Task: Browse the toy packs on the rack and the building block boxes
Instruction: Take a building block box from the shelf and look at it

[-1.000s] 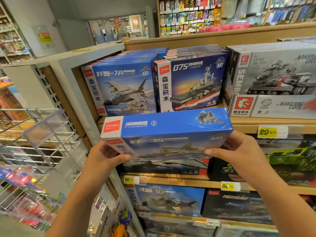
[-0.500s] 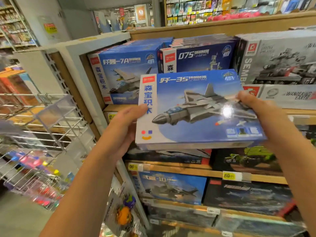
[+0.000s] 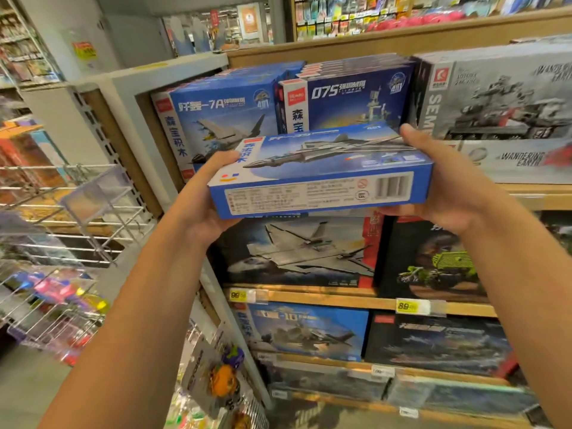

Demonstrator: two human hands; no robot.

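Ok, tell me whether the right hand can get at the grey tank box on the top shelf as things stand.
Probably not right away. The right hand grips one end of the blue jet box, which the left hand holds at the other. The grey tank box sits just behind it, front face unobstructed, so it looks reachable once that hand lets go.

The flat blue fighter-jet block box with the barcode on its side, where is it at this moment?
In the head view the flat blue fighter-jet block box is centre frame, held level between the left hand and right hand, in front of the upper wooden shelf.
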